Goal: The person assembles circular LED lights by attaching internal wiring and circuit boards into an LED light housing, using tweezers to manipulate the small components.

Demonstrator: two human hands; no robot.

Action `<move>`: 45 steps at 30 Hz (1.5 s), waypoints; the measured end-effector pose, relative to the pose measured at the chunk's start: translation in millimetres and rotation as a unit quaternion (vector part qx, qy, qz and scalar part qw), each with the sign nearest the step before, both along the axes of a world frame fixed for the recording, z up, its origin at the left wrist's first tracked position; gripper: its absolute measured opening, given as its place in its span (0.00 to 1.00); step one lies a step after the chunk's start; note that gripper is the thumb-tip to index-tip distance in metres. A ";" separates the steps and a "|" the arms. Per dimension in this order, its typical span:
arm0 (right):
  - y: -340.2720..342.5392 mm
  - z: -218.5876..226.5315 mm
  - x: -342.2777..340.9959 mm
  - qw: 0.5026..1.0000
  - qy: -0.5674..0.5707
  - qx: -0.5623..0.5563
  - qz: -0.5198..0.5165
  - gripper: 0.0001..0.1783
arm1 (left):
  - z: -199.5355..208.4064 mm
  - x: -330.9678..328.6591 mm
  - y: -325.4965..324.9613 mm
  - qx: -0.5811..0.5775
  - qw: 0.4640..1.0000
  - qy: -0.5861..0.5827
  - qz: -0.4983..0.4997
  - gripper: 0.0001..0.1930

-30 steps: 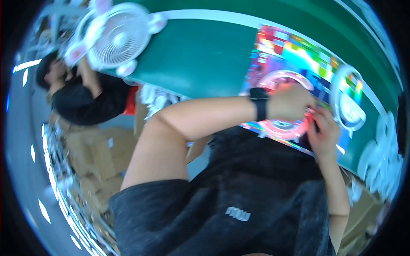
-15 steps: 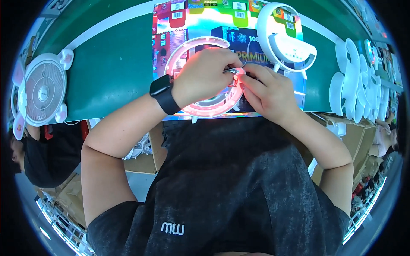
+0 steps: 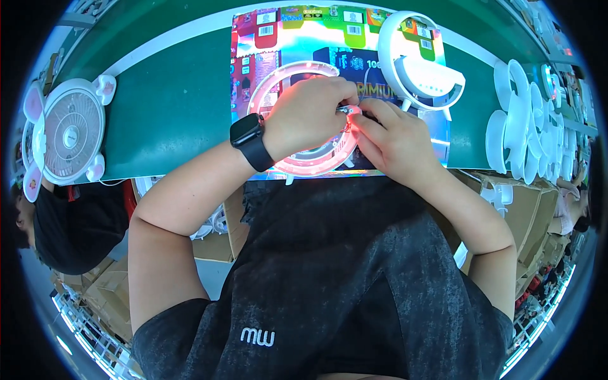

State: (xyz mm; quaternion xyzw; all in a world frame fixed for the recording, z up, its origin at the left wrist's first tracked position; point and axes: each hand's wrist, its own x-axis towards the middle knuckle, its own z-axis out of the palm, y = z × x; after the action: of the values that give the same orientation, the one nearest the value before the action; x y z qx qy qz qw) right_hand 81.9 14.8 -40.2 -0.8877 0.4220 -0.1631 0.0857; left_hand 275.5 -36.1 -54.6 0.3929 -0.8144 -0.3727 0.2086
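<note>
A ring-shaped light (image 3: pixel 316 166), glowing pinkish red, lies on a shiny printed cardboard sheet (image 3: pixel 244 95) in front of me. My left hand (image 3: pixel 310 114) reaches across the ring, its fingers pinched near the ring's right end; what they grip is hidden. Thin wires and small metal parts show between the hands, too small to make out well. From the right, my right hand (image 3: pixel 399 139) pinches that same end of the ring with thumb and forefinger. A white round housing (image 3: pixel 387 60) with a half-round panel stands just beyond my right hand.
A white round fan (image 3: pixel 71 136) with ear-like parts stands at the left of the green table (image 3: pixel 164 120). Several white ring frames (image 3: pixel 497 136) are stacked at the right. Cardboard boxes (image 3: pixel 529 206) with white parts sit below the table edge. Another person (image 3: pixel 76 228) is at the left.
The whole view has shifted slightly. Both hands stay at the right end of the ring with nearly the same grip.
</note>
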 end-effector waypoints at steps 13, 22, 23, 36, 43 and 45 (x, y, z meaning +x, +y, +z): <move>57.2 11.3 -251.8 0.856 0.068 -0.104 -0.501 0.29 | 7.5 -34.7 -9.8 -0.022 0.998 -0.042 0.032 0.10; 41.0 12.9 -265.4 0.808 -0.163 -0.006 -0.565 0.14 | 28.0 -63.9 -4.0 -0.140 0.987 0.074 0.038 0.10; 42.3 18.8 -261.7 0.810 -0.163 -0.009 -0.563 0.14 | 31.9 -59.4 -7.4 -0.143 0.986 0.077 0.040 0.10; 31.5 69.2 -67.4 0.978 -0.156 -0.062 -0.124 0.16 | 17.4 -0.7 -44.7 -0.065 0.975 0.207 0.038 0.11; -13.3 89.2 -8.6 0.993 -0.104 -0.060 0.017 0.18 | 21.5 8.3 -32.8 0.259 0.858 0.441 -0.045 0.12; -26.5 116.2 -10.8 0.963 -0.078 -0.255 -0.049 0.22 | 19.6 27.6 -48.4 0.170 0.920 0.343 -0.083 0.11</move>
State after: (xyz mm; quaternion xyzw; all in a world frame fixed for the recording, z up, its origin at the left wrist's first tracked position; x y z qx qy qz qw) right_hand 71.1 -11.7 75.9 -0.8428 0.4013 -0.3384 -0.1187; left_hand 303.0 -84.5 -35.0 0.2020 -0.6471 -0.6332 0.3736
